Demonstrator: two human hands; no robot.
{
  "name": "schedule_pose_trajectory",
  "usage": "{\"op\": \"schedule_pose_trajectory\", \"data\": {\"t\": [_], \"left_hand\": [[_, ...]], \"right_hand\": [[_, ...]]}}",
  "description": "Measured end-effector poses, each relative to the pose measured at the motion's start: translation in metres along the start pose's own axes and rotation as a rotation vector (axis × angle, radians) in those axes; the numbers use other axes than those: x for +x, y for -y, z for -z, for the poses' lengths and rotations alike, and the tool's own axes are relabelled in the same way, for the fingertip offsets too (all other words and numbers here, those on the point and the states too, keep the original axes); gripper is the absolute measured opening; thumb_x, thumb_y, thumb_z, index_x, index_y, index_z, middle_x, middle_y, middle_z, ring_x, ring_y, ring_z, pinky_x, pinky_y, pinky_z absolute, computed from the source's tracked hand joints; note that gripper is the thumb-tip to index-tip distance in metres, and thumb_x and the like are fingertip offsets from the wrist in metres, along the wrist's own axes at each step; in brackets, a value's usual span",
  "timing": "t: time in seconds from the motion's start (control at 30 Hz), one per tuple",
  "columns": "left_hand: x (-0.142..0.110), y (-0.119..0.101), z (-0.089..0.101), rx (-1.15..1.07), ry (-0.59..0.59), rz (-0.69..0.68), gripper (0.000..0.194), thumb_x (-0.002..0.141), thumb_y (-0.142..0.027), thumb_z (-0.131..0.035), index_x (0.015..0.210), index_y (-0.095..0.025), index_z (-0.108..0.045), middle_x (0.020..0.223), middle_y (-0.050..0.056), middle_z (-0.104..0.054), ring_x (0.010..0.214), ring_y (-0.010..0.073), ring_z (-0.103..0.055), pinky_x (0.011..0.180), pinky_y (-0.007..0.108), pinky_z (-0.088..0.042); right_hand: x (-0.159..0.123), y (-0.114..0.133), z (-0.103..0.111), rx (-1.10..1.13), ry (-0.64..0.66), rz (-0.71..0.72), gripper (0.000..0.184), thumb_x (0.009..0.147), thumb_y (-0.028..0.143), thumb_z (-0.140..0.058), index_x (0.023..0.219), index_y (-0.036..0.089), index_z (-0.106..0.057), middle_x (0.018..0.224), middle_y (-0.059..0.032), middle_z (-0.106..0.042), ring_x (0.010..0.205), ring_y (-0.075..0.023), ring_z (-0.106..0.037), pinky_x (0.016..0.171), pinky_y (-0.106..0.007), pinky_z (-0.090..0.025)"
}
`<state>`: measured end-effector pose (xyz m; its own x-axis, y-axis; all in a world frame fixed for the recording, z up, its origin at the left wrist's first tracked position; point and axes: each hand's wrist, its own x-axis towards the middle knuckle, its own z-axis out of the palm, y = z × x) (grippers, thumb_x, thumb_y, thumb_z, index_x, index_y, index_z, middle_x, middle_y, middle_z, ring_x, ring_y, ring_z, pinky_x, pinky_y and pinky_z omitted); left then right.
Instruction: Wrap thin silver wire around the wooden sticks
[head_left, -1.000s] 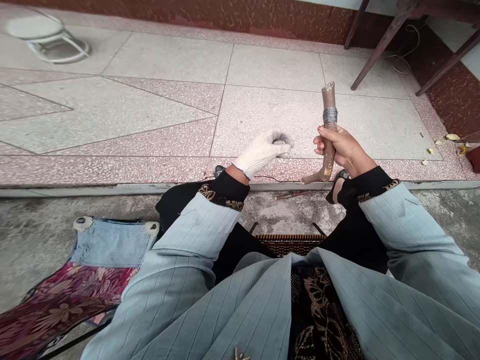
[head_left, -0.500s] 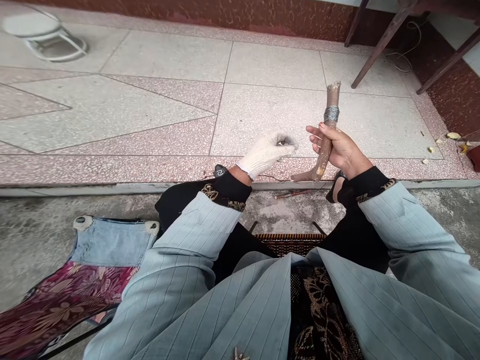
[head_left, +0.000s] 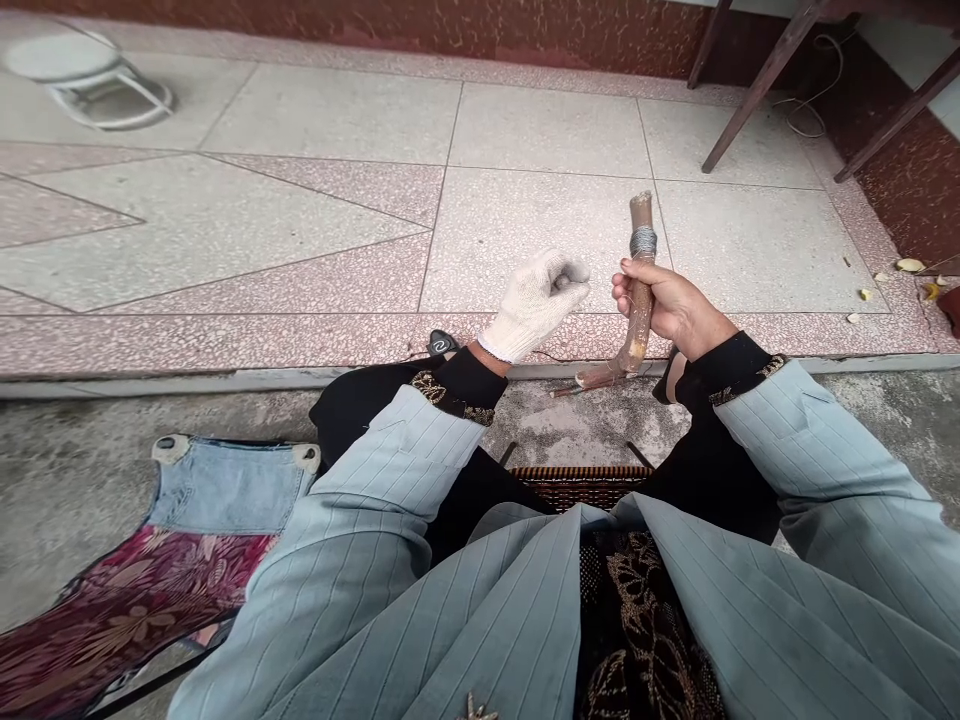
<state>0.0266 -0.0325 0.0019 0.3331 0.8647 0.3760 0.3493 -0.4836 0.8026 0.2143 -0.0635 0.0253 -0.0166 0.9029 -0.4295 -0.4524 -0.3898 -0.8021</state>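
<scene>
My right hand (head_left: pixel 667 305), bare, is wrapped round a short brown wooden stick (head_left: pixel 637 290) held nearly upright. A band of grey wire (head_left: pixel 643 241) is wound round the stick near its top, and its lower end bends off to the left. My left hand (head_left: pixel 536 300) wears a white knitted glove and is closed in a loose fist just left of the stick, its fingertips pinched on something small that I cannot make out. Both hands hover above the step edge in front of my knees.
A terrazzo floor (head_left: pixel 300 200) lies ahead, with a white stool (head_left: pixel 82 75) at far left and dark table legs (head_left: pixel 757 90) at top right. A thin stick (head_left: pixel 581 388) lies on the concrete below my hands. A denim and floral cloth (head_left: pixel 165 540) lies at lower left.
My right hand has drawn the stick a little lower and to the left, closer to my gloved left hand. The left hand has curled tighter into a fist.
</scene>
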Motion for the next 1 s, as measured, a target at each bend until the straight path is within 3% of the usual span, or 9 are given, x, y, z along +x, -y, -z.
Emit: {"op": "schedule_pose_trajectory", "data": {"t": [0.13, 0.23, 0.37, 0.47, 0.6, 0.67, 0.83, 1.0], "left_hand": [[0.002, 0.001, -0.002, 0.067, -0.018, 0.01, 0.009, 0.075, -0.014, -0.066, 0.084, -0.015, -0.063, 0.083, 0.002, -0.063, 0.074, 0.0125, -0.055, 0.072, 0.029, -0.047], [0.003, 0.003, -0.002, 0.07, 0.004, 0.042, 0.012, 0.076, -0.011, -0.063, 0.087, -0.016, -0.064, 0.082, 0.002, -0.062, 0.075, 0.0127, -0.055, 0.073, 0.029, -0.047], [0.005, 0.003, -0.001, -0.004, -0.002, 0.038, 0.031, 0.073, -0.009, -0.064, 0.103, -0.016, -0.065, 0.1, 0.005, -0.063, 0.086, 0.0139, -0.057, 0.079, 0.03, -0.048], [0.005, 0.004, -0.001, -0.213, 0.003, 0.132, 0.044, 0.075, -0.015, -0.067, 0.118, -0.017, -0.06, 0.111, 0.007, -0.063, 0.091, 0.0143, -0.059, 0.081, 0.03, -0.049], [0.001, 0.007, -0.005, -0.731, 0.267, 0.377, 0.03, 0.088, -0.038, -0.062, 0.106, -0.014, -0.062, 0.095, 0.007, -0.067, 0.078, 0.0129, -0.064, 0.073, 0.029, -0.052], [-0.002, 0.007, -0.008, -0.951, 0.364, 0.416, 0.033, 0.089, -0.044, -0.061, 0.097, -0.013, -0.064, 0.091, 0.008, -0.068, 0.078, 0.0141, -0.066, 0.073, 0.03, -0.053], [-0.012, 0.001, -0.017, -1.24, 0.281, 0.37, 0.018, 0.085, -0.029, -0.069, 0.098, -0.016, -0.066, 0.097, 0.004, -0.071, 0.092, 0.0155, -0.069, 0.088, 0.033, -0.055], [-0.015, -0.004, -0.022, -1.297, 0.208, 0.342, 0.016, 0.083, -0.018, -0.07, 0.098, -0.017, -0.065, 0.094, 0.002, -0.072, 0.09, 0.0145, -0.07, 0.089, 0.033, -0.055]], "right_hand": [[-0.004, -0.005, -0.003, -0.063, 0.147, -0.046, 0.021, 0.083, 0.023, -0.074, 0.08, 0.018, -0.053, 0.066, 0.003, -0.058, 0.055, -0.0078, -0.056, 0.054, -0.02, -0.052], [-0.007, -0.005, -0.005, -0.145, 0.252, -0.016, 0.035, 0.072, 0.029, -0.084, 0.083, 0.019, -0.052, 0.07, 0.0037, -0.057, 0.056, -0.0078, -0.055, 0.051, -0.021, -0.049], [-0.011, -0.002, -0.009, -0.172, 0.28, 0.108, 0.039, 0.066, 0.02, -0.085, 0.086, 0.019, -0.051, 0.066, 0.0077, -0.049, 0.051, -0.0043, -0.045, 0.047, -0.02, -0.04], [-0.011, 0.001, -0.01, -0.098, 0.256, 0.221, 0.036, 0.069, 0.019, -0.08, 0.085, 0.02, -0.048, 0.065, 0.0094, -0.043, 0.048, -0.0031, -0.036, 0.047, -0.02, -0.035], [-0.009, 0.003, -0.009, -0.103, 0.214, 0.295, 0.035, 0.07, 0.02, -0.075, 0.084, 0.022, -0.044, 0.067, 0.0093, -0.041, 0.049, -0.0041, -0.033, 0.048, -0.022, -0.033], [-0.007, 0.002, -0.009, -0.123, 0.202, 0.318, 0.033, 0.071, 0.02, -0.074, 0.084, 0.022, -0.043, 0.068, 0.0089, -0.042, 0.049, -0.0046, -0.034, 0.049, -0.023, -0.033], [-0.003, 0.001, -0.009, -0.131, 0.117, 0.404, 0.032, 0.072, 0.024, -0.073, 0.083, 0.023, -0.044, 0.067, 0.0083, -0.041, 0.05, -0.0058, -0.034, 0.05, -0.024, -0.034], [-0.002, 0.002, -0.009, -0.136, 0.059, 0.429, 0.031, 0.071, 0.025, -0.074, 0.086, 0.024, -0.047, 0.066, 0.0073, -0.041, 0.051, -0.007, -0.036, 0.05, -0.024, -0.035]]}}
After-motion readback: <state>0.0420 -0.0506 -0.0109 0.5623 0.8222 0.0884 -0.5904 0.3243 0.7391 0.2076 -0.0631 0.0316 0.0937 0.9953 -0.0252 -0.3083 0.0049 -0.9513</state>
